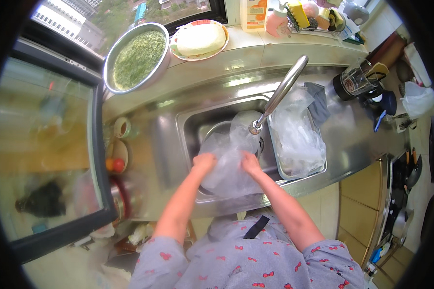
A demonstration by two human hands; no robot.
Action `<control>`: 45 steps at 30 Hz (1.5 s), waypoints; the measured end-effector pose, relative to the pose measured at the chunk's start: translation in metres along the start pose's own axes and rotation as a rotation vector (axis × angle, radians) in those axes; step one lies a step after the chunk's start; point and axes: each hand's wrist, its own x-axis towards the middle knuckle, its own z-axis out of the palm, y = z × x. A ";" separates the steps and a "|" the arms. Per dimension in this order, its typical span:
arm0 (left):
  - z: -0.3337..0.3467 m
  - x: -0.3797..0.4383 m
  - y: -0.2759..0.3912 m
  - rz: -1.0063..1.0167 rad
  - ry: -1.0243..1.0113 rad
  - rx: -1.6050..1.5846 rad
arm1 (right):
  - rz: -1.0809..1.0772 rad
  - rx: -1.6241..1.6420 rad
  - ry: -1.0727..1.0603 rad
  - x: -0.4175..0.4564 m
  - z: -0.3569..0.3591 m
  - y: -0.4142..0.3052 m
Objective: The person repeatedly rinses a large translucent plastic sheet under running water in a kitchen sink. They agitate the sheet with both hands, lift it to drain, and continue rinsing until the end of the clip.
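A clear plastic bag (227,171) spreads between my two hands over the stainless steel sink (197,121). My left hand (205,162) grips its left side and my right hand (250,163) grips its right side. Beneath the bag, partly hidden, the rim of a round metal bowl (211,130) shows in the basin. The chrome faucet (285,86) reaches over the sink, its head just beyond the bag. To the right of my hands, a rectangular tray (280,159) sits across the sink edge, heaped with crumpled clear plastic bags (298,141).
A round metal pan of green food (141,59) and a plate with a pale block (201,39) stand on the ledge. An open window sash (94,144) juts in at left. A grey cloth (316,99) and a blender jar (356,79) are at right.
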 end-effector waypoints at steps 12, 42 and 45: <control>-0.005 0.002 -0.035 -0.037 -0.344 -0.976 | 0.093 0.950 -0.188 0.008 -0.057 -0.109; -0.083 -0.082 0.025 -0.287 0.069 -1.507 | -0.037 0.452 -0.235 -0.074 -0.028 -0.105; -0.078 -0.075 0.041 -0.143 0.255 -1.271 | -0.010 0.580 -0.522 -0.092 -0.051 -0.148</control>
